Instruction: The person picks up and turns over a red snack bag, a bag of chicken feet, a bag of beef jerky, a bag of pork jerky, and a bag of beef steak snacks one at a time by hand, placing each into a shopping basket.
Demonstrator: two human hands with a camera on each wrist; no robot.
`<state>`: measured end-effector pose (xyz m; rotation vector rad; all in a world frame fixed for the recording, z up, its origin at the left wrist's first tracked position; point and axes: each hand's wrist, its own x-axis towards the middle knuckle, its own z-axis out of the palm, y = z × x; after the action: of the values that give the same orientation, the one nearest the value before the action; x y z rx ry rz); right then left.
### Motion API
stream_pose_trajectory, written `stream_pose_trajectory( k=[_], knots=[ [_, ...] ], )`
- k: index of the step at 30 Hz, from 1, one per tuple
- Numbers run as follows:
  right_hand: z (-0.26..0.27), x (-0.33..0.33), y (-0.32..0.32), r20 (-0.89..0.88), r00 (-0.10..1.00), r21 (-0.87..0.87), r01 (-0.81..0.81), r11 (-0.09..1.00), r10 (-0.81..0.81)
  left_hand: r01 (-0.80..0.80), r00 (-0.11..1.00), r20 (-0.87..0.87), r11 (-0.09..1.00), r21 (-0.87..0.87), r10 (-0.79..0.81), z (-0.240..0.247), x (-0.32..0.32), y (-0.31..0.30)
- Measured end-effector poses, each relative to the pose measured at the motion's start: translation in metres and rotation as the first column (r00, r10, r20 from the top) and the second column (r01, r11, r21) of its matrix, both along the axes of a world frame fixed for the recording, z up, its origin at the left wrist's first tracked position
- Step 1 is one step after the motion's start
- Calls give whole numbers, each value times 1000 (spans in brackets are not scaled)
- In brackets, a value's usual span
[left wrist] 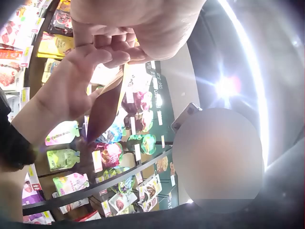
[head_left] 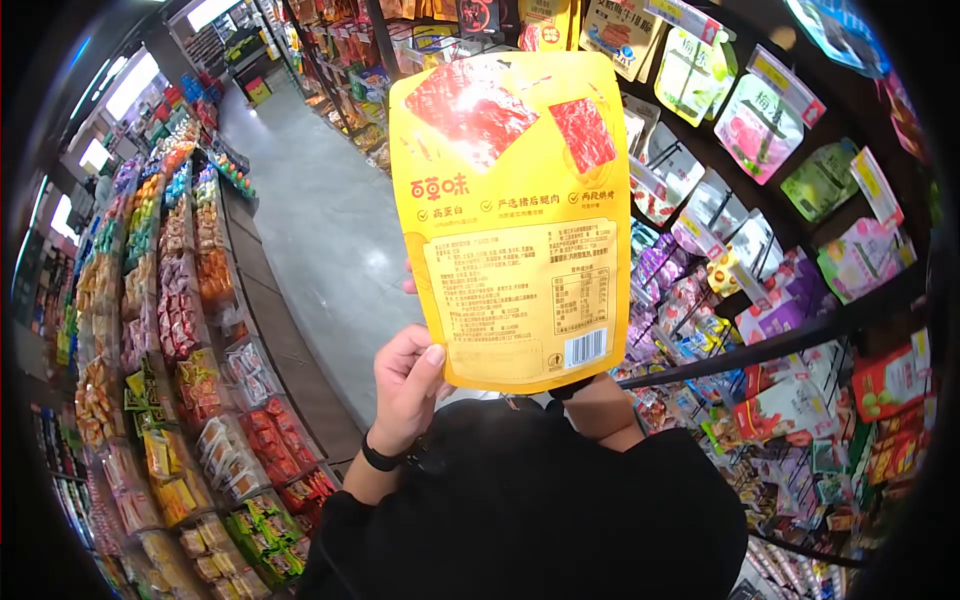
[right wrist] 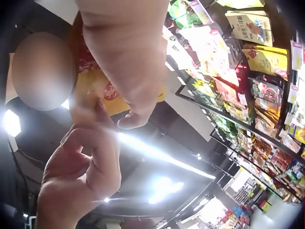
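Note:
A yellow bag of pork jerky [head_left: 520, 220] stands upright before me in the head view. Its back panel faces me, with red meat pictures, small print and a barcode. My left hand [head_left: 405, 375] pinches the bag's lower left edge, thumb on the near side. Most of my right hand [right wrist: 128, 62] is hidden behind the bag in the head view; its forearm [head_left: 610, 412] comes up below the bag. In the right wrist view this hand lies against the bag's front and grips it. Both hands meet near the bag's edge in the left wrist view.
Snack racks [head_left: 770, 330] with hanging bags and price tags rise close on my right. To the left, a long sloped display [head_left: 180, 320] holds small packets in compartments. A grey aisle floor [head_left: 300, 190] runs between them.

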<state>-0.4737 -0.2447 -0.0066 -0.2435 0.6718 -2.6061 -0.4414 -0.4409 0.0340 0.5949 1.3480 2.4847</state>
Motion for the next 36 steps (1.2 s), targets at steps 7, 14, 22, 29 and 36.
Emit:
stream_pose_trajectory(
  k=[7, 14, 22, 29, 36],
  knots=[
    [19, -18, 24, -60, 990, -187, -138, 973, 129, -55, 996, 60, 996, -76, 59, 1, -23, 39],
    [29, -48, 30, -251, 961, -372, -210, 904, 119, 13, 995, 101, 994, -107, -2, -4, -50, 59],
    [38, -79, 25, -260, 964, -216, -117, 969, 59, 79, 992, 97, 997, -16, -77, -8, -92, 50],
    [30, -165, -18, -261, 961, 84, -73, 994, 93, 78, 984, 161, 997, -7, -76, -14, -165, 17],
    [45, -258, -123, -398, 876, 320, 412, 853, -274, 240, 779, 425, 845, 477, -461, -70, -279, -85]
  ],
)
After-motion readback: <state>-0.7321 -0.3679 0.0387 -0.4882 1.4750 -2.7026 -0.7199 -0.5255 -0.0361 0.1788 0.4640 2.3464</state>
